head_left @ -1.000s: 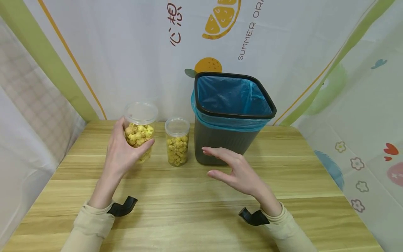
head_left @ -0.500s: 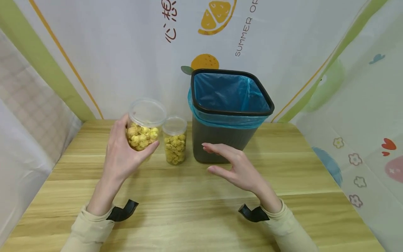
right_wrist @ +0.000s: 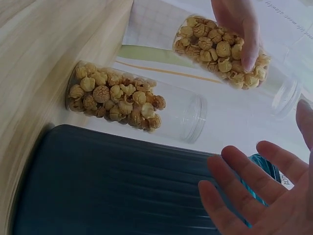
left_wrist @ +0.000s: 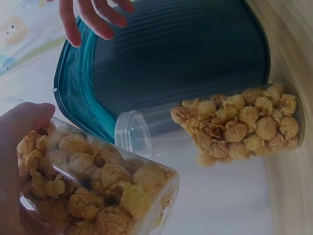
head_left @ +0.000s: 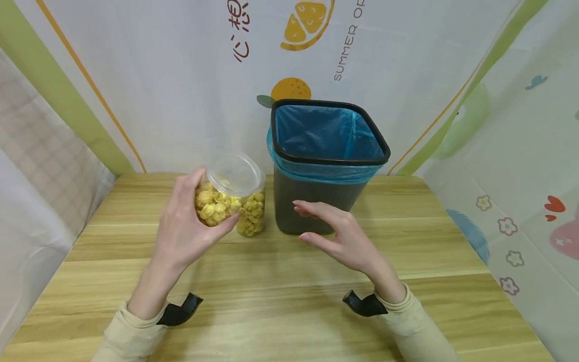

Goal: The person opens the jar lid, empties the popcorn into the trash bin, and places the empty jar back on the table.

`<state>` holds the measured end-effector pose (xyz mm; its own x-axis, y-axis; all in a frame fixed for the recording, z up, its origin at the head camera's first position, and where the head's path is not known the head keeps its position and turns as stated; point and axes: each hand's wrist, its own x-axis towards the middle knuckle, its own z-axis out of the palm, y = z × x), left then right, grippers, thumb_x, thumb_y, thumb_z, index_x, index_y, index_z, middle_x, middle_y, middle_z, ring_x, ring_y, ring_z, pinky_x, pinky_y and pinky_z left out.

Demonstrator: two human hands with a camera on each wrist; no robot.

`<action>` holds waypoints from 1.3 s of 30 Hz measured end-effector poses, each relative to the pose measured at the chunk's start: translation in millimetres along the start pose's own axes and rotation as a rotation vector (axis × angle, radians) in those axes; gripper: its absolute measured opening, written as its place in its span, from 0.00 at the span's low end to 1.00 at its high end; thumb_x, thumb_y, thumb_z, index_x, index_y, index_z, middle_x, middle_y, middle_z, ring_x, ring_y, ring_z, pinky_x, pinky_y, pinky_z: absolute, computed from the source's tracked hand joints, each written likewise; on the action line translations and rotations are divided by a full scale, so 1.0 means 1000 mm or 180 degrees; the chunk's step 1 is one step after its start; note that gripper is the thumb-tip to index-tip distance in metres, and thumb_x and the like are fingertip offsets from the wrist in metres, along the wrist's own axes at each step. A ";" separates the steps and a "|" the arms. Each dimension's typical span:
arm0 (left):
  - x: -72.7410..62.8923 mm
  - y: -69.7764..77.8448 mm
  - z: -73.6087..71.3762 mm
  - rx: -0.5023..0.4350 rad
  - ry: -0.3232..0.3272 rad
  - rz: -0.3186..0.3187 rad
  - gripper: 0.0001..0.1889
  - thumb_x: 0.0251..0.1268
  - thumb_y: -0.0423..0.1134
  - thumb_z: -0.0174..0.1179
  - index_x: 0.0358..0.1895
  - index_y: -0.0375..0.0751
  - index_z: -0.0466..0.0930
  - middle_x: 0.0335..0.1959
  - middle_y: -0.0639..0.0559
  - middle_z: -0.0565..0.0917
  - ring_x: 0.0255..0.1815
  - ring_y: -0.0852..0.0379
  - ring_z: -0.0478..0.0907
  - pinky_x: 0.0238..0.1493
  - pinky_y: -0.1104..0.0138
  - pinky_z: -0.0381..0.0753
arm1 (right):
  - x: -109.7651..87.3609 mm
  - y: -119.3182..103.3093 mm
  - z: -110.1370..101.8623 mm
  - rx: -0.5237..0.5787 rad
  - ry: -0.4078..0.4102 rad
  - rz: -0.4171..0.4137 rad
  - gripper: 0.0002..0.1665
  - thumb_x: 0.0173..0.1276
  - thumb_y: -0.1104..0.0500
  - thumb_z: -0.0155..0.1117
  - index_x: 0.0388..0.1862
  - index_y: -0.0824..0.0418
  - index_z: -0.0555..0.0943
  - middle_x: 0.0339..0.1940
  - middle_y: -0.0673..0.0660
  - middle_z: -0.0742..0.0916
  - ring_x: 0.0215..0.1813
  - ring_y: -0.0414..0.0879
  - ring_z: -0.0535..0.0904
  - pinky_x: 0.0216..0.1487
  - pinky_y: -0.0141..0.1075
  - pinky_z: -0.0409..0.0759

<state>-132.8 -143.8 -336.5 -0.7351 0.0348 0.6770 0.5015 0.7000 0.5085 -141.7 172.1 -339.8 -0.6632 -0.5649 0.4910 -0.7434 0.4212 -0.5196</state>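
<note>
My left hand (head_left: 187,229) grips a clear plastic jar of popcorn (head_left: 217,203) around its side, thumb in front. The jar is tilted to the right with its clear lid on, and in the right wrist view its base is well off the table. A second lidded popcorn jar (head_left: 251,216) stands upright just behind, partly covered by the held one in the head view. My right hand (head_left: 348,239) hovers in front of the grey bin (head_left: 294,201), fingers extended and thumb apart, holding nothing.
The bin stands beside the upright jar, lined with a blue bag (head_left: 316,173) under a black rim. Everything is on a wooden table (head_left: 280,301). A printed white curtain (head_left: 181,75) hangs right behind the table's back edge.
My left hand has lifted its jar and carried it right, tipping it toward the standing jar, which it now overlaps. The right hand has hardly moved. The head view has shifted slightly.
</note>
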 end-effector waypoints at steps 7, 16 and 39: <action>-0.002 0.008 0.002 0.0111 0.0006 0.0230 0.49 0.42 0.49 0.79 0.73 0.47 0.65 0.57 0.37 0.77 0.52 0.42 0.78 0.46 0.42 0.83 | 0.000 0.001 -0.001 0.0031 0.0094 0.0027 0.36 0.66 0.62 0.73 0.73 0.58 0.75 0.65 0.56 0.86 0.66 0.46 0.83 0.62 0.49 0.84; -0.005 0.017 0.006 0.0245 -0.0040 0.0506 0.51 0.38 0.50 0.80 0.73 0.50 0.68 0.57 0.38 0.78 0.50 0.42 0.79 0.45 0.45 0.81 | -0.001 0.003 -0.001 0.0027 0.0195 0.0012 0.35 0.67 0.59 0.74 0.73 0.57 0.76 0.63 0.56 0.86 0.64 0.48 0.84 0.62 0.46 0.84; -0.011 0.026 0.020 0.0689 -0.0213 0.1124 0.55 0.32 0.48 0.85 0.73 0.53 0.67 0.54 0.39 0.78 0.53 0.42 0.77 0.50 0.46 0.79 | 0.001 -0.002 -0.003 0.0113 0.0392 0.0012 0.41 0.72 0.34 0.61 0.73 0.59 0.74 0.58 0.56 0.86 0.52 0.43 0.84 0.55 0.36 0.85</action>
<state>-121.0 -112.3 -341.2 -0.5668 0.3409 0.7501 0.6258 0.7703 0.1229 -140.8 172.6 -336.1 -0.6733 -0.4710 0.5698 -0.7387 0.3965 -0.5451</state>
